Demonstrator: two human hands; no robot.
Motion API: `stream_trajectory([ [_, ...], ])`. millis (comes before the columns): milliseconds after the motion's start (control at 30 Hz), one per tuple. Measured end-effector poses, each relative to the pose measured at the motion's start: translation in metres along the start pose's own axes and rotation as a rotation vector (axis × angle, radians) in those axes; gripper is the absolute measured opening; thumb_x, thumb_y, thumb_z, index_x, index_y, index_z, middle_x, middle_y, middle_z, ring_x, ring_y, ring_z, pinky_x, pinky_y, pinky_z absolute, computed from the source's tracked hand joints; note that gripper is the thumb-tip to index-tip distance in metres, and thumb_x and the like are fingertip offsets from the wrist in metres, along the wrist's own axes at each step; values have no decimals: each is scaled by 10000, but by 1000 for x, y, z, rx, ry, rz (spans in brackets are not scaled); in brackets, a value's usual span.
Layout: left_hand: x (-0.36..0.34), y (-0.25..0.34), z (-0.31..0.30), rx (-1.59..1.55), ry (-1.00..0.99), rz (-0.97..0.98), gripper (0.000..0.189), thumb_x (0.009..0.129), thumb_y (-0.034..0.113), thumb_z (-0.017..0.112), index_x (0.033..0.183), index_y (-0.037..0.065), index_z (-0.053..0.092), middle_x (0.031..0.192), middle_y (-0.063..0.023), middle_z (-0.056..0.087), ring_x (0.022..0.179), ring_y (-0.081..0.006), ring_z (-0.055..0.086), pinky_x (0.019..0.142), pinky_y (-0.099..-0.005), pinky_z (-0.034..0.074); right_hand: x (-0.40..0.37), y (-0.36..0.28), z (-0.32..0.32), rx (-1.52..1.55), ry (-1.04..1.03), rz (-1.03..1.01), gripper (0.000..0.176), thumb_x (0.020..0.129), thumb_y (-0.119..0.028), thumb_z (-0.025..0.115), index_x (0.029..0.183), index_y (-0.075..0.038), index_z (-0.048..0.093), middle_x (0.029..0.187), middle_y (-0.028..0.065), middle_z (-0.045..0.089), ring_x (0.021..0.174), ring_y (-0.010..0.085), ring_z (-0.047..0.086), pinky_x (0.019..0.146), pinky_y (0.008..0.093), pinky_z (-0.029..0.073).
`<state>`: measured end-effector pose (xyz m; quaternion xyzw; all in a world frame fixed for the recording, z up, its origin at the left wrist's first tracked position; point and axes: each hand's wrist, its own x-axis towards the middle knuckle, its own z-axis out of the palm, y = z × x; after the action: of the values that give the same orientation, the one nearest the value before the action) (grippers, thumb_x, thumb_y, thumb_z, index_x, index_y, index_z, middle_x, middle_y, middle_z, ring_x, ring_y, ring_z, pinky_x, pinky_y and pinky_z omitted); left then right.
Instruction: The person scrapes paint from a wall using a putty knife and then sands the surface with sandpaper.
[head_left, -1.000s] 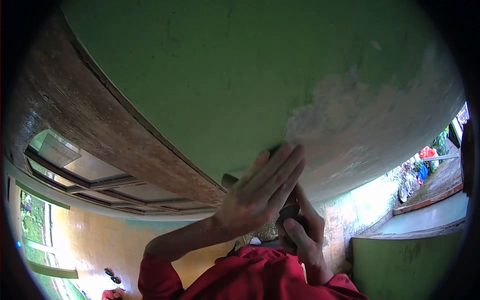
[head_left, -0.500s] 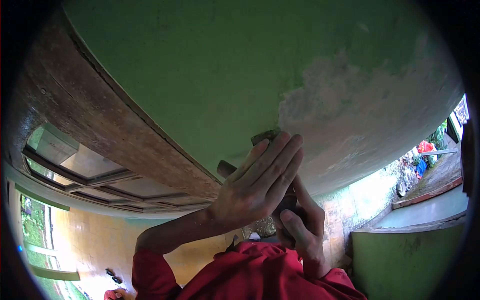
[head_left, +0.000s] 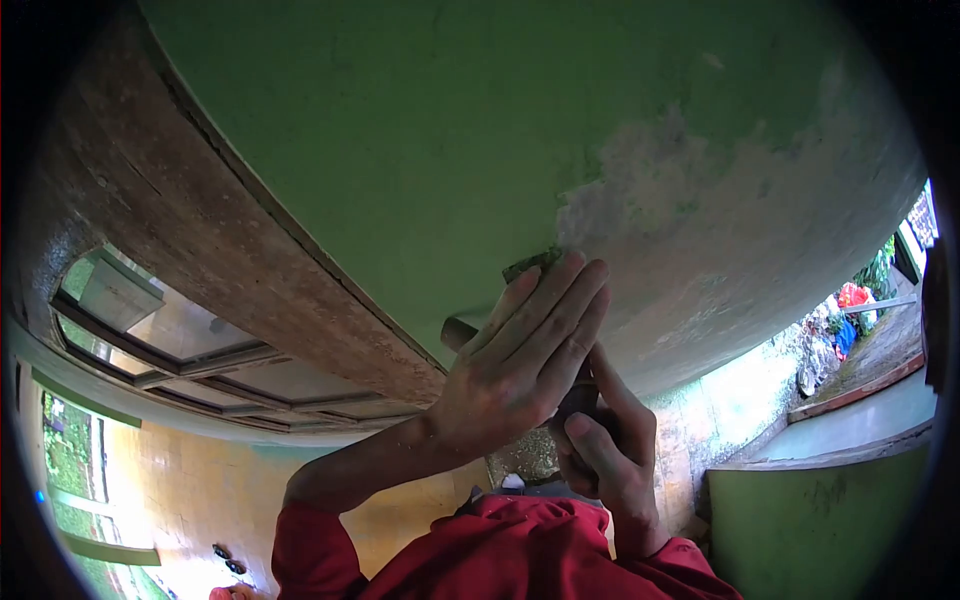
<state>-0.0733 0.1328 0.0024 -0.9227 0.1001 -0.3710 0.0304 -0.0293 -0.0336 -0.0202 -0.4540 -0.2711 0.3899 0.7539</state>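
Observation:
My right hand [head_left: 615, 450] is closed round the dark handle [head_left: 578, 400] of a scraper. My left hand [head_left: 525, 355] lies over the scraper's front part, fingers stretched out and close together, palm toward the wall. Beyond the left fingers shows the scraper's narrow edge [head_left: 530, 265], against the green painted wall [head_left: 420, 150]. A blunt rounded end [head_left: 457, 333] sticks out to the left of that hand. Most of the tool between is hidden. A bare greyish patch [head_left: 680, 210], ragged along its border with the green paint, begins right beside the fingertips.
A weathered wooden frame [head_left: 250, 250] runs along the wall's left side, with a paned window [head_left: 200, 370] in it. At the lower right stands a low green wall [head_left: 810, 520]. Red and blue items [head_left: 850, 310] lie outside, far right. Sunglasses-like dark objects [head_left: 228, 558] show lower left.
Both hands and the scraper have shifted very slightly, the fingertips a little higher on the wall. The view has moved a little; the grip is the same.

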Motion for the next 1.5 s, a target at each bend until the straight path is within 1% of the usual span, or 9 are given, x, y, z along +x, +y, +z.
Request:
stream_trajectory([
  [100, -6, 5, 4, -144, -10, -51, 546, 759, 94, 667, 1288, -34, 614, 1383, -162, 577, 1339, -328, 512, 1117, -501, 369, -4, 5, 2, -29, 38, -35, 626, 982, -73, 487, 1539, 50, 231, 964, 63, 621, 582, 42, 452, 517, 199, 344],
  [300, 2, 2, -3, -93, -9, -36, 537, 763, 75, 667, 1285, -40, 612, 1379, -169, 576, 1337, -342, 510, 1093, -532, 389, -8, -3, 8, -40, 56, -36, 630, 974, -65, 475, 1537, 64, 221, 912, 60, 615, 584, 47, 459, 523, 199, 343],
  [400, -3, 2, -1, -174, -22, -43, 549, 765, 63, 662, 1302, -38, 600, 1391, -169, 566, 1346, -343, 500, 1103, -518, 383, -8, 1, 6, -104, 66, -34, 633, 964, -49, 462, 1537, 67, 218, 917, 61, 619, 583, 50, 458, 531, 203, 351],
  [467, 3, 0, -4, -231, 1, -54, 565, 765, 58, 658, 1317, -36, 589, 1403, -167, 556, 1358, -340, 487, 1110, -510, 378, -10, -7, 8, -119, 4, -95, 640, 958, -54, 464, 1535, 72, 220, 870, 45, 601, 574, 54, 449, 535, 207, 350],
  [533, -4, 7, -6, -303, -7, -81, 580, 764, 54, 654, 1332, -34, 577, 1415, -165, 546, 1370, -336, 474, 1117, -501, 374, -13, 0, 10, -148, 70, -86, 644, 955, -68, 473, 1537, 60, 229, 773, 14, 553, 552, 53, 430, 515, 213, 342],
  [667, -10, 3, 3, -121, -63, -51, 601, 769, 46, 644, 1358, -32, 553, 1446, -161, 517, 1392, -328, 444, 1128, -490, 373, -6, 15, 6, -125, 102, -8, 645, 952, -65, 478, 1545, 27, 242, 694, -16, 500, 509, 46, 399, 458, 214, 316],
  [967, -11, 3, 9, -90, -55, -28, 567, 799, 72, 607, 1355, -27, 560, 1460, -160, 505, 1392, -327, 443, 1135, -486, 367, 0, 30, -2, -135, 126, -94, 636, 946, -80, 489, 1534, 37, 273, 743, -10, 522, 541, 42, 398, 477, 210, 326],
  [1267, 6, 0, -2, -134, -13, -81, 581, 787, 21, 620, 1364, -16, 561, 1461, -154, 509, 1392, -323, 448, 1118, -507, 374, 4, 7, 1, -131, 113, -22, 629, 946, -88, 496, 1534, 13, 296, 830, 2, 582, 579, 42, 432, 504, 214, 339],
  [1500, 4, 6, -4, -165, -51, -117, 613, 784, 25, 641, 1388, 0, 541, 1479, -147, 495, 1404, -315, 435, 1123, -509, 369, 1, 2, 2, -144, 64, -37, 626, 960, -76, 480, 1531, 52, 260, 1025, 77, 630, 601, 45, 464, 522, 206, 356],
])
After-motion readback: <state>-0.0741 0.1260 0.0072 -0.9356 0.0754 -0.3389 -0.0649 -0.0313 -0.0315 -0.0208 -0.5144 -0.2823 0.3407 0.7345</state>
